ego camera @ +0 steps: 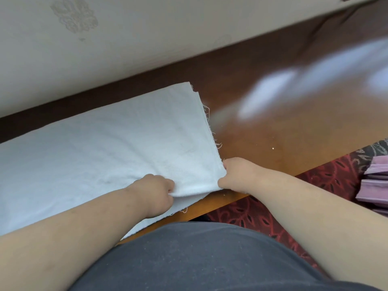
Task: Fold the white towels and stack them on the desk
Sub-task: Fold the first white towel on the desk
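- The white towel (105, 148) lies on the brown desk (262, 127), close to the near edge, and it seems already doubled, because several layers show at its frayed right side
- More folding is probably left; no finished stack can be seen
- The left hand (155, 190) has its fingers curled around the near edge of the top layer
- The right hand (237, 175) pinches the near right corner of the same towel, with fingers closed on the cloth
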`<control>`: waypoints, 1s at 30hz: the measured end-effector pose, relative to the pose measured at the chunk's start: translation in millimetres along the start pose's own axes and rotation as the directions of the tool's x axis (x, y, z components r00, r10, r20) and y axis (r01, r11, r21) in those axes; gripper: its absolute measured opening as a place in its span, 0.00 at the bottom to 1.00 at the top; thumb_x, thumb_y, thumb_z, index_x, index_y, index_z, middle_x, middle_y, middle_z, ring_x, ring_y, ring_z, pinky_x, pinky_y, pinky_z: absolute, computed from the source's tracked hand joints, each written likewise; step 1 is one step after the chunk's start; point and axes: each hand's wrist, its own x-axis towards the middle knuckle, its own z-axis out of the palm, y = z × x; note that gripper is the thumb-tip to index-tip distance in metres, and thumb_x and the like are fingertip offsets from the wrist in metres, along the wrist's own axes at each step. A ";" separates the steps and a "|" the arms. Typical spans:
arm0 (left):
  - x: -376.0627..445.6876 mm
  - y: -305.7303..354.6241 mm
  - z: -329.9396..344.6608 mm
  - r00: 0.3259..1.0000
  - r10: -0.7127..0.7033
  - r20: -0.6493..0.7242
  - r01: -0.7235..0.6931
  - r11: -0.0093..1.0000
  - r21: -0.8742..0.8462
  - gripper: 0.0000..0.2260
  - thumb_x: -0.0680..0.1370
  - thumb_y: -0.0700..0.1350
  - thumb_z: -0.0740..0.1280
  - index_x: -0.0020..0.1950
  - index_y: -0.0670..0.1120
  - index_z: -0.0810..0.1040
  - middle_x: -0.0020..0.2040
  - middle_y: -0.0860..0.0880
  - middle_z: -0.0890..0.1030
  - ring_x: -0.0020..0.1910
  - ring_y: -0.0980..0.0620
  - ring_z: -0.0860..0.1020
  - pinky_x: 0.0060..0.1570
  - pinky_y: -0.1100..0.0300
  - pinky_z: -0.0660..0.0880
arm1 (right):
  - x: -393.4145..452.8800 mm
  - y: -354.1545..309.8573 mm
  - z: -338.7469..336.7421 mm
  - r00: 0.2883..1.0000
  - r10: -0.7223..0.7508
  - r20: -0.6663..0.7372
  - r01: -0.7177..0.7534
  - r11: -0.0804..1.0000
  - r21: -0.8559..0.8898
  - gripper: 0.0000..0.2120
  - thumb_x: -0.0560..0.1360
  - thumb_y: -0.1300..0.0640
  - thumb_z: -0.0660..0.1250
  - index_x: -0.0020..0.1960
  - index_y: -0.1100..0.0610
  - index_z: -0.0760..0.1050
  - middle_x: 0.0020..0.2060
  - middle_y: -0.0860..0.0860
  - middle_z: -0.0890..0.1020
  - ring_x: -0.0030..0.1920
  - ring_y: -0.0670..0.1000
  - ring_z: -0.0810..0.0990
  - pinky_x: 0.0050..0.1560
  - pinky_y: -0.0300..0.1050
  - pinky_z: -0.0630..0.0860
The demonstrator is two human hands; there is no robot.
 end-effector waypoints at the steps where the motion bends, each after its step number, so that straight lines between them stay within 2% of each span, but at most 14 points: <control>1: -0.6 0.2 -2.6 1.000 -0.012 0.028 0.013 1.000 -0.016 0.04 0.74 0.46 0.56 0.39 0.53 0.67 0.44 0.52 0.74 0.42 0.51 0.71 0.37 0.57 0.67 | 2.1 1.6 1.4 1.000 0.001 -0.030 -0.003 0.998 -0.068 0.06 0.73 0.55 0.65 0.41 0.53 0.68 0.37 0.48 0.75 0.33 0.47 0.71 0.29 0.42 0.64; 3: -2.6 0.7 -4.2 0.994 -0.007 0.111 0.009 1.000 -0.022 0.08 0.74 0.48 0.59 0.50 0.57 0.72 0.50 0.55 0.76 0.48 0.52 0.75 0.46 0.57 0.74 | 5.7 6.0 1.6 0.997 0.023 -0.068 -0.030 0.994 -0.100 0.07 0.73 0.55 0.65 0.42 0.52 0.66 0.39 0.48 0.74 0.35 0.48 0.71 0.31 0.43 0.64; 5: -4.6 1.9 -3.7 0.985 0.019 0.174 -0.013 0.999 -0.038 0.18 0.75 0.51 0.62 0.65 0.57 0.70 0.57 0.56 0.76 0.54 0.52 0.76 0.56 0.56 0.75 | 5.8 8.4 -2.9 0.997 0.055 -0.061 -0.060 0.995 -0.077 0.08 0.73 0.54 0.66 0.47 0.54 0.67 0.41 0.50 0.76 0.37 0.49 0.74 0.32 0.44 0.67; 7: -8.1 0.6 -0.7 0.984 0.047 0.171 -0.008 0.975 -0.223 0.20 0.75 0.52 0.63 0.67 0.60 0.69 0.57 0.60 0.76 0.54 0.56 0.77 0.56 0.61 0.73 | 2.0 7.6 -11.2 0.995 0.086 -0.046 -0.092 0.988 -0.127 0.13 0.73 0.55 0.67 0.53 0.55 0.66 0.41 0.51 0.77 0.37 0.50 0.76 0.31 0.44 0.69; 10: -16.7 -12.5 7.4 0.983 -0.085 -0.160 -0.016 0.839 -0.544 0.13 0.77 0.50 0.61 0.58 0.64 0.74 0.50 0.61 0.79 0.45 0.62 0.78 0.44 0.67 0.75 | -4.7 -5.0 -27.2 0.988 0.025 -0.152 -0.061 0.969 -0.238 0.17 0.71 0.56 0.67 0.56 0.54 0.64 0.44 0.51 0.78 0.39 0.52 0.79 0.33 0.46 0.71; 12: -17.7 -33.3 19.3 0.877 -0.216 -0.430 0.043 0.925 -0.376 0.17 0.78 0.50 0.62 0.66 0.63 0.70 0.62 0.58 0.74 0.60 0.58 0.74 0.55 0.62 0.73 | -2.6 -26.0 -32.1 0.953 -0.157 -0.260 0.093 0.966 -0.242 0.23 0.72 0.54 0.67 0.65 0.51 0.64 0.54 0.51 0.77 0.47 0.54 0.79 0.41 0.48 0.75; 13: -16.6 -43.0 26.1 0.854 -0.246 -0.458 0.137 0.957 -0.257 0.23 0.78 0.53 0.63 0.72 0.63 0.63 0.71 0.53 0.66 0.71 0.51 0.66 0.65 0.55 0.69 | 0.0 -41.1 -31.0 0.918 -0.268 -0.291 0.206 0.952 -0.227 0.25 0.74 0.52 0.67 0.69 0.48 0.64 0.59 0.50 0.76 0.53 0.54 0.78 0.48 0.49 0.77; 14: -16.4 -50.2 30.9 0.871 -0.285 -0.401 0.228 0.956 -0.183 0.29 0.78 0.56 0.63 0.76 0.64 0.54 0.78 0.49 0.54 0.77 0.45 0.54 0.71 0.47 0.62 | 3.4 -57.6 -27.3 0.876 -0.376 -0.302 0.314 0.920 -0.235 0.27 0.75 0.50 0.66 0.72 0.46 0.63 0.65 0.50 0.73 0.61 0.55 0.74 0.57 0.50 0.75; 16: -13.5 -58.0 40.4 0.915 -0.318 -0.248 0.293 0.947 -0.131 0.36 0.79 0.60 0.62 0.77 0.66 0.39 0.79 0.50 0.34 0.79 0.42 0.37 0.74 0.37 0.53 | 14.5 -88.1 -11.8 0.815 -0.534 -0.225 0.441 0.823 -0.358 0.33 0.77 0.44 0.65 0.78 0.44 0.56 0.78 0.51 0.60 0.77 0.56 0.58 0.73 0.54 0.63; 18: -11.3 -61.4 48.6 0.938 -0.267 -0.219 0.249 0.963 -0.107 0.37 0.79 0.60 0.60 0.76 0.66 0.35 0.78 0.50 0.29 0.77 0.42 0.32 0.74 0.36 0.51 | 29.6 -103.5 5.6 0.844 -0.531 -0.071 0.434 0.757 -0.489 0.41 0.77 0.36 0.63 0.81 0.43 0.44 0.81 0.51 0.43 0.80 0.57 0.41 0.78 0.60 0.48; 20: -14.6 -67.9 54.1 0.942 -0.201 -0.270 0.178 0.978 -0.106 0.36 0.80 0.60 0.60 0.77 0.65 0.38 0.78 0.51 0.31 0.78 0.44 0.34 0.75 0.38 0.51 | 43.4 -100.5 17.1 0.895 -0.447 0.015 0.369 0.719 -0.590 0.47 0.75 0.31 0.61 0.80 0.43 0.34 0.80 0.51 0.33 0.79 0.58 0.32 0.78 0.63 0.40; 23: -29.3 -93.3 68.4 0.877 -0.344 -0.335 0.290 0.936 -0.202 0.36 0.78 0.65 0.59 0.78 0.64 0.39 0.80 0.52 0.35 0.79 0.46 0.38 0.75 0.38 0.51 | 50.7 -88.6 19.7 0.902 -0.431 -0.011 0.326 0.698 -0.638 0.50 0.72 0.27 0.60 0.79 0.42 0.31 0.79 0.50 0.30 0.78 0.57 0.30 0.78 0.63 0.40; 26: -58.8 -138.1 97.4 0.758 -0.604 -0.245 0.474 0.769 -0.428 0.40 0.75 0.71 0.57 0.77 0.64 0.35 0.79 0.53 0.32 0.79 0.46 0.36 0.73 0.36 0.53 | 49.1 -99.5 11.9 0.913 -0.407 -0.032 0.291 0.702 -0.651 0.52 0.71 0.27 0.63 0.80 0.43 0.34 0.80 0.50 0.33 0.79 0.57 0.34 0.78 0.62 0.46; 30: -101.5 -190.3 147.8 0.721 -0.646 -0.251 0.502 0.736 -0.455 0.40 0.74 0.72 0.56 0.78 0.63 0.37 0.80 0.51 0.35 0.79 0.46 0.39 0.75 0.39 0.53 | 39.4 -143.4 18.4 0.955 -0.288 -0.070 0.175 0.738 -0.651 0.51 0.69 0.32 0.69 0.80 0.51 0.48 0.81 0.53 0.42 0.80 0.59 0.45 0.74 0.61 0.61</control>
